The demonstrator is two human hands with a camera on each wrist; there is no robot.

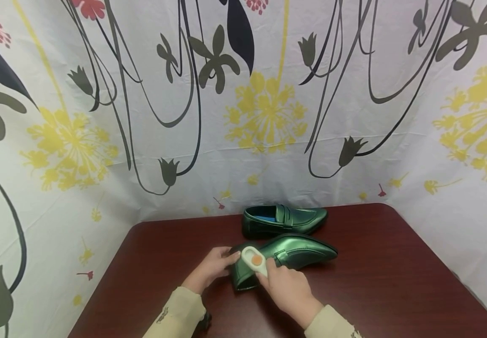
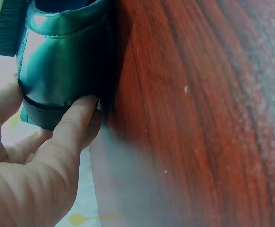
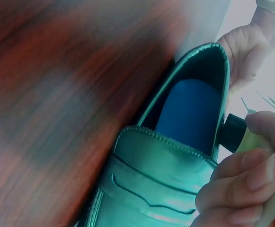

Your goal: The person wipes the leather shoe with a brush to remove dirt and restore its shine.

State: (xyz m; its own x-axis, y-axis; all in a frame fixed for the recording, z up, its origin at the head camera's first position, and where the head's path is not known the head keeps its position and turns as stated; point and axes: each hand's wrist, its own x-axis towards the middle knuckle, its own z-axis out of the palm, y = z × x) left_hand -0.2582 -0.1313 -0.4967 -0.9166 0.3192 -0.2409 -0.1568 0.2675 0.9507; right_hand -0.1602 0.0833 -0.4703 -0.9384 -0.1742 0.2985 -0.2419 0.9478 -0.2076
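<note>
A shiny green loafer lies tipped on its side on the table, its opening turned toward me. My left hand holds it by the heel; in the left wrist view the fingers grip the heel low down, around the sole edge. In my right hand is a white brush with an orange spot on its back. Its short dark bristles meet the loafer's side by the opening in the right wrist view. A blue insole shows inside.
A second green loafer stands upright behind the first, near the table's back edge. The dark red wooden table has rounded back corners. A white cloth with printed flowers hangs behind and at both sides.
</note>
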